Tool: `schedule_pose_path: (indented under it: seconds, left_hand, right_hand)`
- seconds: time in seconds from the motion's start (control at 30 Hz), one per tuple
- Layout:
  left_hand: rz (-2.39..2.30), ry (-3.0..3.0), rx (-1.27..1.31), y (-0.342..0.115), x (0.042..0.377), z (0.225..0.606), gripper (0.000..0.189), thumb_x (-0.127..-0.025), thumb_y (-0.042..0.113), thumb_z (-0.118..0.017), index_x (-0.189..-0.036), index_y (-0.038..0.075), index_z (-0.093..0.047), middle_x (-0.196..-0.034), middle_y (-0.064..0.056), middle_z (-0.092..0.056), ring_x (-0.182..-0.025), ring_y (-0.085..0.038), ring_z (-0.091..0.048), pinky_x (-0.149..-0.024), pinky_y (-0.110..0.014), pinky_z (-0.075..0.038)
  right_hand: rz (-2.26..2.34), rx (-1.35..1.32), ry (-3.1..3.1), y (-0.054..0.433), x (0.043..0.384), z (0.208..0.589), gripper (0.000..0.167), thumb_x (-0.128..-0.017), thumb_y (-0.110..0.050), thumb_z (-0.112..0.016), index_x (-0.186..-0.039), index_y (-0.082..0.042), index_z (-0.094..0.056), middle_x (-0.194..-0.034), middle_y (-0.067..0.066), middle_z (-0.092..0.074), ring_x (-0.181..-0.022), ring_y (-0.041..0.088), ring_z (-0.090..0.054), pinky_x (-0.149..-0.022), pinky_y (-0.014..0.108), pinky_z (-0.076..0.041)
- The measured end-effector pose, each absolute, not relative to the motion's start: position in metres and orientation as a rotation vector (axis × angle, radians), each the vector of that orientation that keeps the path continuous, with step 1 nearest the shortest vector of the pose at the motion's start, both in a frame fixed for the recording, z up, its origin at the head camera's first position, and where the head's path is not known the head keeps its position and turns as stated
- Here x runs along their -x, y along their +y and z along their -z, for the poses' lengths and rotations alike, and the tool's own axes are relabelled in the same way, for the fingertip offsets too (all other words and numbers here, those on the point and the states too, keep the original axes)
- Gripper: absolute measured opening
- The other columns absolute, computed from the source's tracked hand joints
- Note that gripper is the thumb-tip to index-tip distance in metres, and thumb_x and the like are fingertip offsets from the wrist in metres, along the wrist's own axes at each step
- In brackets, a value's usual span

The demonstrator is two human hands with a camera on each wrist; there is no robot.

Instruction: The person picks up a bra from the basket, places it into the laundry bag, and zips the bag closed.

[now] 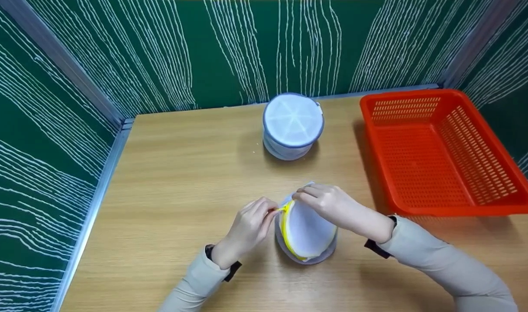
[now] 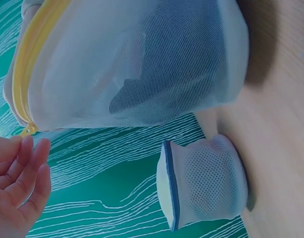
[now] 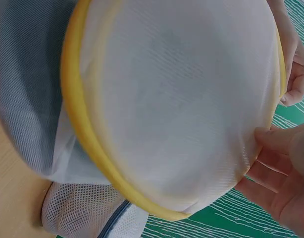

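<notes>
A white mesh laundry bag with a yellow zipper round its top stands upright on the table. My left hand pinches the small yellow zipper pull at the left part of the far rim. Across from it, my right hand grips the bag's far rim between thumb and fingers, as the right wrist view shows. The round white lid lies over the top of the bag, tilted. Through the fine mesh in the left wrist view, a dark shape shows.
Farther back stands a second round mesh bag with a blue-grey zipper edge. A red plastic basket sits on the right side of the wooden table. Green panels with white wavy lines enclose the back and sides.
</notes>
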State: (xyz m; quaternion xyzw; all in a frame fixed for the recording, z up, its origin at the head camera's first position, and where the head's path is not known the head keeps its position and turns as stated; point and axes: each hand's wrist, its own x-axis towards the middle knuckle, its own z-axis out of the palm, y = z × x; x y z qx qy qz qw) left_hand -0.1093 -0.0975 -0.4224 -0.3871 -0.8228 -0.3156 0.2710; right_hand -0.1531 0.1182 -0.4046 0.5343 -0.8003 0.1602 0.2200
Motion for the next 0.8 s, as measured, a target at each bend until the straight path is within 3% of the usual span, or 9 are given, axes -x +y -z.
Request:
schedule_pose_path:
  seconds: [0.37, 0.6, 0.8]
  left_hand:
    - [0.812, -2.172, 1.107, -0.101, 0.102, 0.422, 0.01, -0.088, 0.006, -0.051, -0.085, -0.001, -0.058, -0.078, -0.005, -0.056, -0.068, -0.013, -0.053, -0.064, -0.021, -0.046]
    - [0.83, -2.194, 1.134, -0.102, 0.099, 0.426, 0.003, -0.084, 0.001, -0.056, -0.086, -0.001, -0.056, -0.077, -0.006, -0.055, -0.069, -0.013, -0.052, -0.062, -0.019, -0.045]
    - [0.82, -2.186, 1.149, -0.101, 0.096, 0.43, 0.007, -0.088, 0.004, -0.051, -0.085, 0.0, -0.056, -0.077, -0.005, -0.055, -0.067, -0.012, -0.052, -0.061, -0.02, -0.044]
  right_hand:
    - [-0.728, -1.21, -2.349, 0.135, 0.163, 0.413, 0.024, -0.074, 0.011, -0.061, -0.094, -0.003, -0.059, -0.088, 0.01, -0.065, -0.08, 0.021, -0.063, -0.066, 0.029, -0.053]
    - [-0.941, -0.99, -2.38, 0.143, 0.168, 0.421, 0.019, -0.074, 0.011, -0.062, -0.09, 0.0, -0.061, -0.082, 0.012, -0.065, -0.076, 0.023, -0.063, -0.064, 0.033, -0.052]
    - [-1.05, -0.832, -2.382, 0.147, 0.169, 0.426, 0.011, -0.076, 0.008, -0.062, -0.085, 0.001, -0.061, -0.076, 0.013, -0.064, -0.07, 0.022, -0.062, -0.059, 0.032, -0.051]
